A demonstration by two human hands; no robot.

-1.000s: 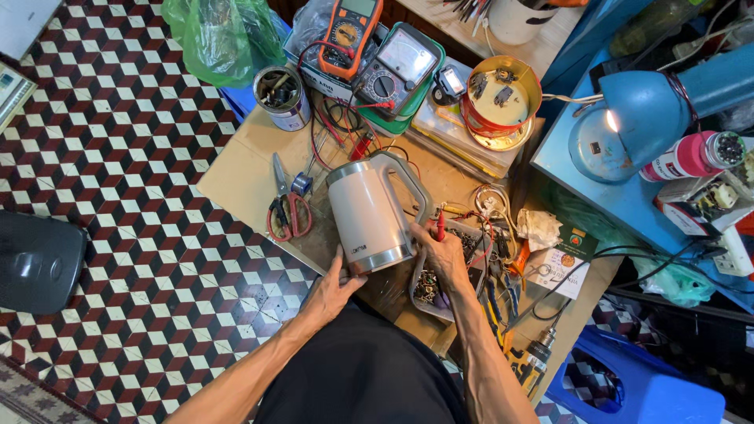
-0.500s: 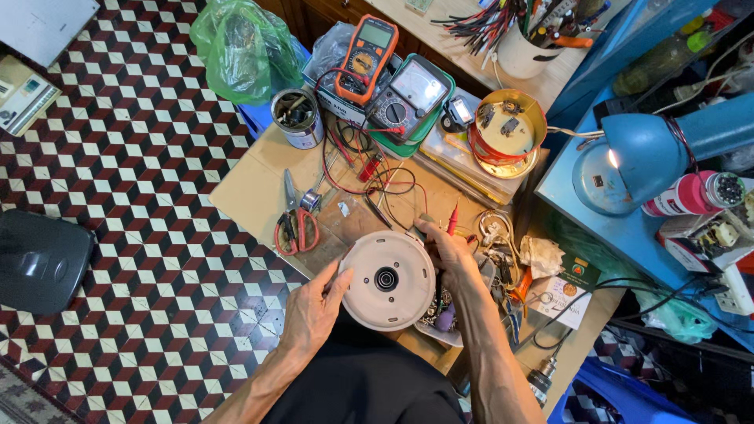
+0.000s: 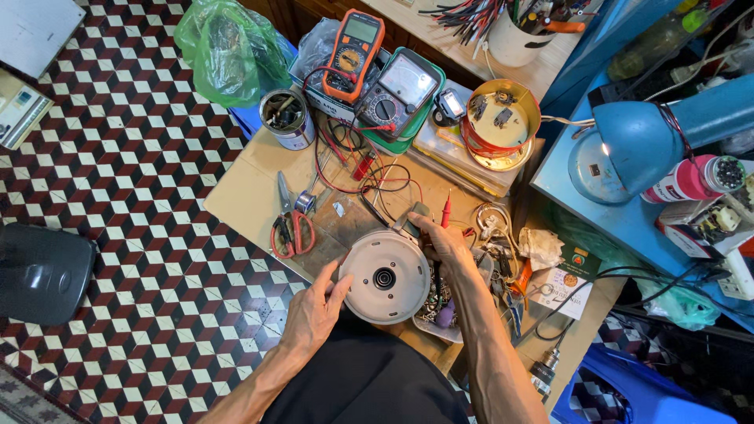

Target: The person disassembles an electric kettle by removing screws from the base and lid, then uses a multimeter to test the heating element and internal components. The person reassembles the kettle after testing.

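A white electric kettle is tipped toward me so its round underside with the central socket faces the camera. My left hand presses its fingers against the kettle's lower left edge. My right hand grips the kettle's upper right side near the handle. The kettle rests over the front edge of a small wooden worktable, above my dark lap.
Red-handled pliers, a tin can, an orange multimeter, an analogue meter, red and black probe leads and a round yellow tin crowd the table. A blue desk lamp stands right. A green bag lies on the tiled floor.
The kettle went from standing upright on the table to tipped over with its base facing me. Both hands stayed on it and shifted slightly around its rim.
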